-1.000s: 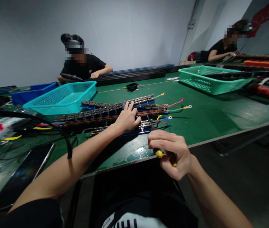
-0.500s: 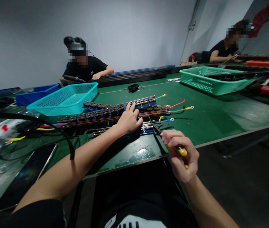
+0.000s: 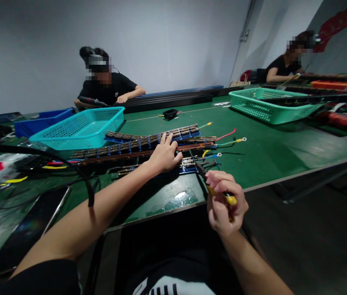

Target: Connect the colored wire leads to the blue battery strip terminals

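Right hand (image 3: pixel 228 203) and pliers (image 3: pixel 202 172) are sitting turned compared with a second ago. Across the green table (image 3: pixel 271 159), blue-based metal strips (image 3: pixel 124 146) are overlapping; the left hand (image 3: pixel 163 157) is resting on them, fingers spread; the right fingers are curling round yellow handles (image 3: pixel 231 200) (tips beside the strips).

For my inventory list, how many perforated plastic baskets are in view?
2: a turquoise basket, beyond and left of the left hand; a green basket, beyond and right of the right hand.

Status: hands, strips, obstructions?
Left hand spread on metal strips. Right hand gripping yellow-handled pliers, tip near strip ends. Blue wire close to tip.
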Available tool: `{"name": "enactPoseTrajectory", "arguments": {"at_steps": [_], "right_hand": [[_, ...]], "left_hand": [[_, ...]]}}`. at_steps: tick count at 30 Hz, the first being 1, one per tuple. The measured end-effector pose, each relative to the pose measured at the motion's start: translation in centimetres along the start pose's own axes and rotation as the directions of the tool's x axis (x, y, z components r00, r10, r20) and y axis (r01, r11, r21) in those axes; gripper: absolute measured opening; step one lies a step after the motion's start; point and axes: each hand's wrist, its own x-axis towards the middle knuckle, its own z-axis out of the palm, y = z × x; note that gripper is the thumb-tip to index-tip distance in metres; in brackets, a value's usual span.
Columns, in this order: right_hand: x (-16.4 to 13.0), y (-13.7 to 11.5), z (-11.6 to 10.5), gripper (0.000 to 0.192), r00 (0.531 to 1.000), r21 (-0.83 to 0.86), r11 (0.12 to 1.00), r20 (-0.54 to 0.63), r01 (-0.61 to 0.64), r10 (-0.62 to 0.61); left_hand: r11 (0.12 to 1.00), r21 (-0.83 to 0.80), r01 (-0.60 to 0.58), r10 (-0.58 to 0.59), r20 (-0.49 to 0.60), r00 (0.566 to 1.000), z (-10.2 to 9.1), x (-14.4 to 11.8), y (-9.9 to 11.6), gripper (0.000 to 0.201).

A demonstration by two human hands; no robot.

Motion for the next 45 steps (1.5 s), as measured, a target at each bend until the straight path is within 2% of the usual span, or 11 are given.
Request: {"name": "enactPoseTrajectory", "arguments": {"at_steps": [4, 9, 14, 17, 19, 23, 26, 30, 32, 35, 45], "right_hand": [[-0.1, -0.1, 0.3, 0.016, 0.998, -0.037, 0.999, -0.066, -0.019, 0.016], [-1.0, -0.5, -1.2, 0.023, 0.996, -0.110, 0.992, 0.067, -0.055, 0.062], [-1.8, -1.2, -3.3, 0.035, 0.984, -0.480, 0.876, 0.172, 0.053, 0.035], [-0.8, -1.8, -4.2, 0.046, 0.918, -0.453, 0.874, 0.396, 0.179, 0.017], [0.3, -2.1, -4.7, 0.051, 0.818, -0.369, 0.899, 0.575, 0.237, 0.020], [2.0, -2.9, -5.4, 0.047, 0.738, -0.391, 0.887, 0.669, 0.244, 0.092], [1.8, -3.5, -5.8, 0.041, 0.795, -0.448, 0.884, 0.581, 0.134, 0.174], [1.0, -4.5, -6.0, 0.037, 0.942, -0.450, 0.889, 0.251, -0.090, 0.222], [1.4, -4.6, -5.9, 0.037, 0.980, -0.439, 0.891, 0.099, -0.115, 0.175], [3.0, -3.5, -5.7, 0.046, 0.989, -0.463, 0.877, 0.010, -0.128, 0.150], [4.9, 3.7, -7.4, 0.042, 0.952, -0.601, 0.767, 0.031, -0.225, 0.304]], "left_hand": [[1.000, 0.000, -0.002, 0.002, -0.001, 1.000, 0.0, 0.0, 0.0, 0.032], [1.000, 0.021, -0.001, 0.001, 0.005, 1.000, -0.1, -0.2, 0.1, 0.031], [0.998, 0.065, -0.018, 0.018, 0.001, 1.000, -0.1, -0.3, 0.1, 0.034], [0.996, 0.085, -0.016, 0.016, 0.002, 1.000, -0.1, -0.2, 0.1, 0.035], [0.995, 0.095, -0.017, 0.016, 0.002, 1.000, 0.0, -0.1, 0.1, 0.035], [0.995, 0.097, -0.017, 0.017, 0.002, 1.000, 0.0, 0.0, 0.1, 0.036], [0.996, 0.091, -0.016, 0.016, 0.004, 1.000, 0.0, -0.1, 0.0, 0.037], [0.997, 0.078, -0.018, 0.017, 0.015, 1.000, 0.0, -0.1, 0.0, 0.037], [0.997, 0.078, -0.014, 0.014, 0.010, 1.000, 0.0, -0.2, 0.0, 0.035], [0.997, 0.079, -0.016, 0.017, -0.007, 1.000, -0.1, -0.3, 0.1, 0.033], [0.997, 0.074, -0.013, 0.013, 0.006, 1.000, -0.3, -0.4, 0.4, 0.035]]}}
